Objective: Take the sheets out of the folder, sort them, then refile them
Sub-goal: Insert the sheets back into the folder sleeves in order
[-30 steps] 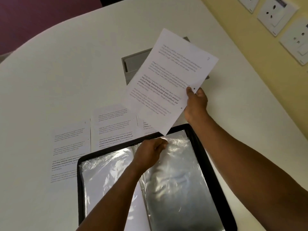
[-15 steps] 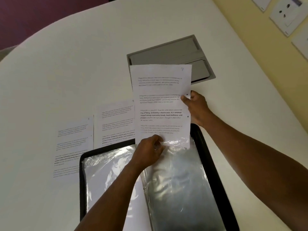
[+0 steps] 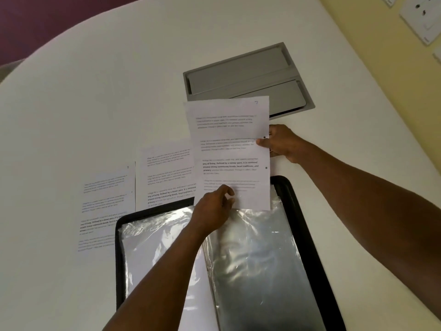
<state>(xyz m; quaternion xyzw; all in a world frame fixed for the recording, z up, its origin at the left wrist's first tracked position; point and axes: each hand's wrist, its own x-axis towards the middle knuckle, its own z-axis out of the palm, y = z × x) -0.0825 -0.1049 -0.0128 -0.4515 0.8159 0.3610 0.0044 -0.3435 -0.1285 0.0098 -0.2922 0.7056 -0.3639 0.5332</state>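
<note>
Two hands: both on one printed sheet [image 3: 230, 149], held over the top edge of the open folder [image 3: 307, 235].
Right hand [image 3: 282, 143]: grip closed on the sheet's right edge, thumb on the printed face beside the upper of two punch holes.
Left hand [image 3: 213, 209]: fingers curled at the sheet's lower left and at the mouth of the clear sleeve [image 3: 257, 263]; whether this grip pinches the paper, the plastic or both cannot be told.
Held sheet: upright on the page, text facing the camera, its bottom edge meeting the top of the right-hand sleeve; its upper part covers the near edge of the grey cable hatch [image 3: 248, 75].
Folder: black-rimmed, lying open on the white counter [image 3: 95, 91], with shiny plastic sleeves on both halves; a white page shows inside the left sleeve [image 3: 152, 242].
Other sheets: two printed pages lie flat on the counter, side by side, left of the held one; the middle sheet [image 3: 167, 173] is partly under the held sheet and the folder rim, the far-left sheet [image 3: 105, 201] is tucked under the folder's left corner.
Wall: yellow, with white sockets [image 3: 422, 15] at upper right.
</note>
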